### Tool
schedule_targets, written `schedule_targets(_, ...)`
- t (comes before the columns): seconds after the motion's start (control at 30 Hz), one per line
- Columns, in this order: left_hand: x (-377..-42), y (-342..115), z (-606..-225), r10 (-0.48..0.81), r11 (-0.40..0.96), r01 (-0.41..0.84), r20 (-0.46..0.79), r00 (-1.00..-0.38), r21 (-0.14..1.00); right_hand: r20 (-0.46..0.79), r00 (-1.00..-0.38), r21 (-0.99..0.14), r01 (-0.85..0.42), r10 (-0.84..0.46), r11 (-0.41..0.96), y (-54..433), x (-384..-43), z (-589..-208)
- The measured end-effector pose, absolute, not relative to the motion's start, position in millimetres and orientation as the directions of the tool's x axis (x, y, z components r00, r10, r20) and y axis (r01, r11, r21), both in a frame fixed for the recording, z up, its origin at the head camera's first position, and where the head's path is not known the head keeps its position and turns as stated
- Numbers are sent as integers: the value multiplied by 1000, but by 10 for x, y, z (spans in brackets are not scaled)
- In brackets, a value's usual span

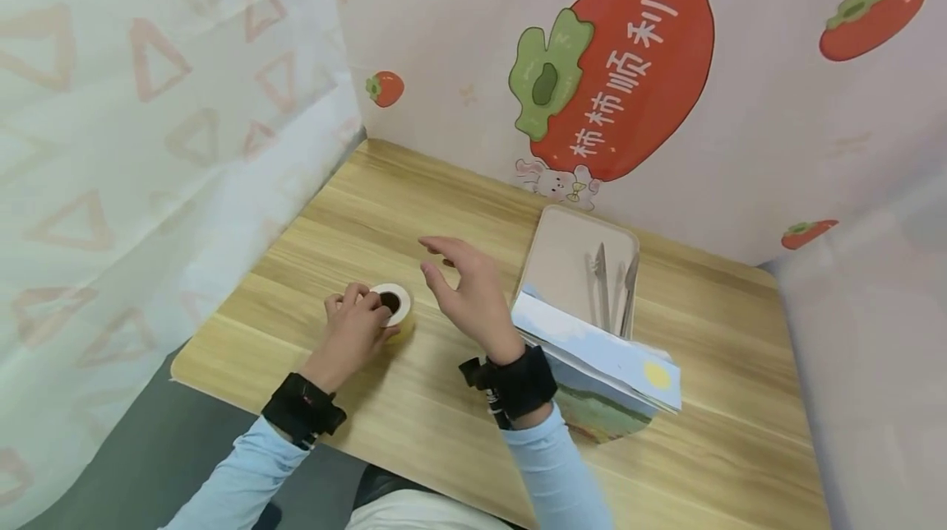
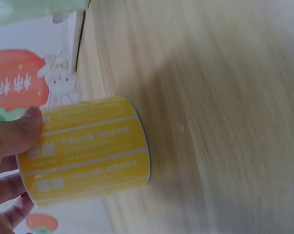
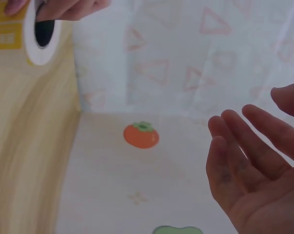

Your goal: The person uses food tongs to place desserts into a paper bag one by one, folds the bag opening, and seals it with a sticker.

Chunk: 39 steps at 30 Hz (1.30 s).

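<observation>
A roll of yellow labels [image 1: 404,306] with white print stands on end over the wooden table, its white ring and dark core facing up in the head view. My left hand [image 1: 351,329] grips its rim, the fingers over the top and into the core. In the left wrist view the thumb presses on the yellow side of the label roll [image 2: 88,151]. To the right of the roll, my right hand [image 1: 473,292] hovers over the table, palm turned toward the roll. Its fingers, loosely bent in the right wrist view, hold nothing.
A beige tray [image 1: 565,259] lies at the back right, with a fork [image 1: 602,288] and another piece of metal cutlery [image 1: 630,292] on it. Overlapping its front is a papery block [image 1: 607,403] printed with sky, sun and hills. Printed sheets wall the table [image 1: 710,431] behind and left.
</observation>
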<state>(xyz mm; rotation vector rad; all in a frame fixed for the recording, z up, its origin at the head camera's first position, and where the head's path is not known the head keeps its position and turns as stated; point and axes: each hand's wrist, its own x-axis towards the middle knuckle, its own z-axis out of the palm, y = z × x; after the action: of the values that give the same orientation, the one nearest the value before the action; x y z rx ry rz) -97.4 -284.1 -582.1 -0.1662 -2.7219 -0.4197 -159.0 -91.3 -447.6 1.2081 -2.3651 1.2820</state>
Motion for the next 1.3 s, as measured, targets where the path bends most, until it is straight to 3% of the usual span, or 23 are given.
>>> schedule_targets(0.5, -854, -3026, -5790, 13, 956, 127, 395, -919, 265, 339, -797, -801, -524, -500, 291, -1333, -1837, -5273)
schedule_targets(0.8, -811, -3044, -5912, -52, 947, 102, 460, -886, 304, 198, -844, -887, -371, -499, 275, -1469, -1728, -5809)
schedule_targets(1.03, -829, -3083, -5956, -96, 941, 80, 487, -868, 328, 109, -859, -948, -241, -500, 209, -1607, -1692, -6005)
schedule_targets(1.3, -894, -3146, -5969, -139, 930, 80, 546, -826, 359, 158, -881, -977, -204, -445, 58, -1781, -1666, -6140)
